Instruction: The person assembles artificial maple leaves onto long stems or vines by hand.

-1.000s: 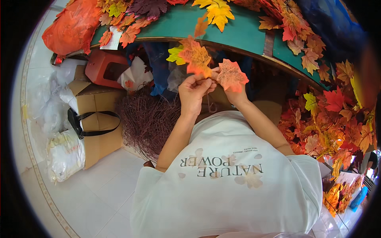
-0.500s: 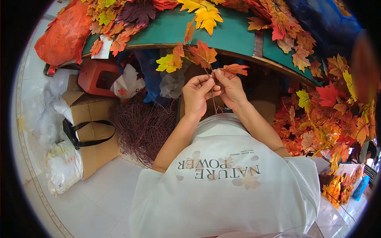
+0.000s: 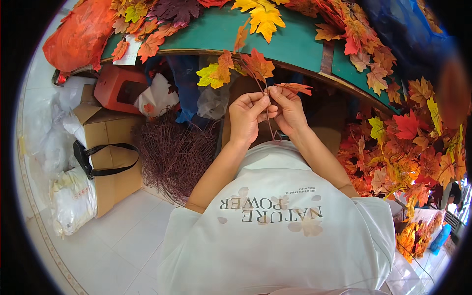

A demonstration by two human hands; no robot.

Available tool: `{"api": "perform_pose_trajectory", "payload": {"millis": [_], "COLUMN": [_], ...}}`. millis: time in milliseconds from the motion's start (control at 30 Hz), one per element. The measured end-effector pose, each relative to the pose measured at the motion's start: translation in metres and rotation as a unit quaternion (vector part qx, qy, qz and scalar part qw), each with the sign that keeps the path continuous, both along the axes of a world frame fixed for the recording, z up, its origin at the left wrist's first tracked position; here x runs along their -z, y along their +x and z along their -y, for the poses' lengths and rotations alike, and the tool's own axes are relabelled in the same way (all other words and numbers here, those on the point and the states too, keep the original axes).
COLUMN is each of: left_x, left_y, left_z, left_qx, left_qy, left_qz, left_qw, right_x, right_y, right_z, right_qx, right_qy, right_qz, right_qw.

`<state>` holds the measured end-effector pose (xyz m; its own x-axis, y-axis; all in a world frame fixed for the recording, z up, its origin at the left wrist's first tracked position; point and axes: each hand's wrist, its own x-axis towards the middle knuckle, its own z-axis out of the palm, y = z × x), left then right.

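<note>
Both hands meet in front of my chest at the brown stem of an artificial maple leaf branch [image 3: 258, 66]. My left hand [image 3: 246, 114] is closed around the stem, thumb pressed against the curled fingers. Beside it, my right hand [image 3: 289, 109] pinches the same stem between thumb and forefinger, where a small orange leaf [image 3: 296, 88] sticks out to the right. Orange and yellow-green leaves spread from the stem above my fingers. Its lower end hangs below the hands toward my white shirt. The exact joint under the fingertips is hidden.
A green table [image 3: 295, 44] curves ahead, bearing loose autumn leaves and a red-orange bag [image 3: 81, 37]. At left stand a cardboard box [image 3: 115, 167], a red plastic stool [image 3: 120, 88] and a heap of thin brown stems [image 3: 172, 152]. Piled leaf branches [image 3: 403, 142] crowd the right.
Both hands keep their grip on the stem, with only slight finger movement. The surroundings have shifted a little in the picture.
</note>
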<state>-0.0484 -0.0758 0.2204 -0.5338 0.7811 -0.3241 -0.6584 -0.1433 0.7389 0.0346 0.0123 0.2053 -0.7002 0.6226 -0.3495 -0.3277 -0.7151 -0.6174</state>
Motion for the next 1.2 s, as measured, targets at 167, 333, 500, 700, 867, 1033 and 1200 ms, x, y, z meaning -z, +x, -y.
{"api": "perform_pose_trajectory", "payload": {"millis": [167,333,500,700,867,1033,1200], "left_x": [0.000,0.001,0.001,0.004,0.004,0.005,0.008], "left_y": [-0.003,-0.004,-0.003,-0.004,-0.005,-0.007,-0.007], "left_z": [-0.001,-0.002,-0.001,-0.001,-0.002,-0.003,0.000], "left_qx": [-0.003,-0.008,-0.012,-0.020,-0.027,-0.028,-0.031], "left_qy": [-0.001,-0.003,-0.001,-0.018,-0.002,-0.002,-0.012], "left_qz": [0.002,0.002,-0.007,-0.006,0.000,0.005,0.001], "left_qw": [1.000,1.000,1.000,1.000,1.000,1.000,0.999], "right_x": [0.001,0.007,0.006,0.009,0.012,0.011,0.012], "right_y": [-0.004,-0.005,-0.008,-0.010,-0.012,-0.012,-0.015], "right_z": [0.002,0.002,0.002,0.004,0.005,0.005,0.007], "right_qx": [0.041,0.069,0.091,0.080,0.097,0.090,0.099], "right_qy": [0.033,0.032,0.034,0.069,0.044,0.054,0.060], "right_qz": [-0.010,-0.015,-0.004,0.010,-0.013,-0.011,0.004], "right_qw": [0.999,0.997,0.995,0.994,0.994,0.994,0.993]}}
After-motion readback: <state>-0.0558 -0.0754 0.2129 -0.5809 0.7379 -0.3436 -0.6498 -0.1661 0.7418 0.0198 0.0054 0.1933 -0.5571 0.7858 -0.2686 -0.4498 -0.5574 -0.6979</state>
